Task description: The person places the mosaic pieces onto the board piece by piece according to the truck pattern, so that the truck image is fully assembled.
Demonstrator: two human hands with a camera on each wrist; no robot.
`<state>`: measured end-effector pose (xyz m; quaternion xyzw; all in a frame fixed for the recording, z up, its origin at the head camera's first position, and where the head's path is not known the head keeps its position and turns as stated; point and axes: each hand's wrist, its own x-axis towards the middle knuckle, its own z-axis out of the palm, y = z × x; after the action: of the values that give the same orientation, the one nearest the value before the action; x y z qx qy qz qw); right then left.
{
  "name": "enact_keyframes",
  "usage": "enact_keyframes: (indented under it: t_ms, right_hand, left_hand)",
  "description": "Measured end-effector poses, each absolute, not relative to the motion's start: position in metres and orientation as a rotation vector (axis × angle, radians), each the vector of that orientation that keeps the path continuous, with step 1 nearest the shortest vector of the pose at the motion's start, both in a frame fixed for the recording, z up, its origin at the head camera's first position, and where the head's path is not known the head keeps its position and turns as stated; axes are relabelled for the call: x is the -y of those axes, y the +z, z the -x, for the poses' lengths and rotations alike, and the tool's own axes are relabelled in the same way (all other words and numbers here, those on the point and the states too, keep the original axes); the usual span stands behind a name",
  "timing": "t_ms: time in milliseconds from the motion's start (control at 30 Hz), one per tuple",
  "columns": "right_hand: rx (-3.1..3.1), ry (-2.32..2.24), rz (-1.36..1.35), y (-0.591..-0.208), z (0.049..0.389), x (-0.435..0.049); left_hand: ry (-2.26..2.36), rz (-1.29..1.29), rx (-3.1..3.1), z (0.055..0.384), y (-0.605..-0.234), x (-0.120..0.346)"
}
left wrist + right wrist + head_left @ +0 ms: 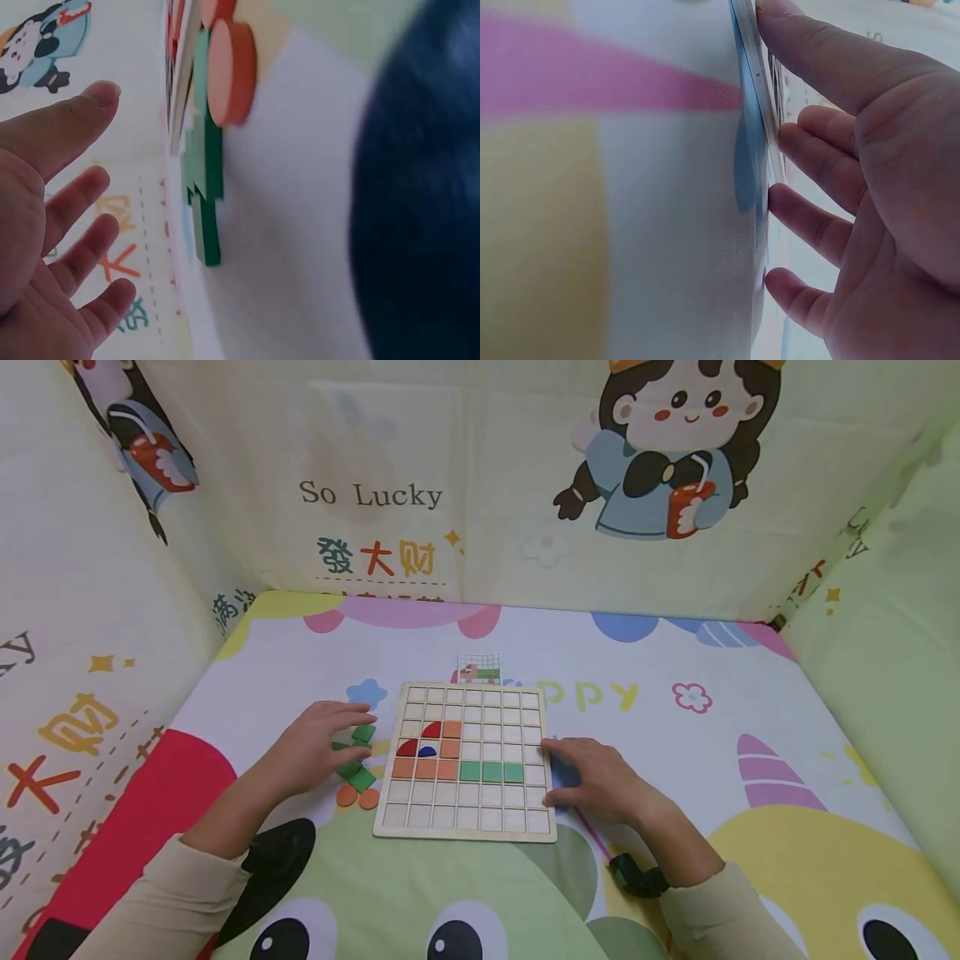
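Note:
A pale wooden grid board [480,820] lies on the table between my hands. Set in its cells are several orange squares [425,768], a row of three green squares [491,772], two red quarter-round pieces [432,730] and a blue half-round piece [427,752]. My left hand [318,747] hovers over loose green square tiles [363,778] left of the board, fingers spread; the left wrist view shows it apart from them. Two orange discs [368,798] lie just in front of those tiles. On the other side, my right hand [596,777] touches the board's right edge with fairly straight fingers.
Behind the board lies a small card [480,667] printed with a grid and coloured pattern. A black wrist device [637,877] sits by the right wrist. Printed cloth covers the table [600,652], with cloth walls [465,485] at the back and sides.

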<state>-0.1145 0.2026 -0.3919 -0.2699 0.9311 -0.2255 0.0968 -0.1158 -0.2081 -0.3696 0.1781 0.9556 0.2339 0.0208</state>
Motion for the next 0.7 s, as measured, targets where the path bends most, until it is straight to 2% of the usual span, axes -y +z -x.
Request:
enact_keyframes:
  t_ms: [700]
  right_hand:
    - [-2.763,-0.68,0.813,-0.393,0.113,-0.204]
  left_hand:
    - [0.685,-0.48,-2.852,0.146,-0.382,0.223]
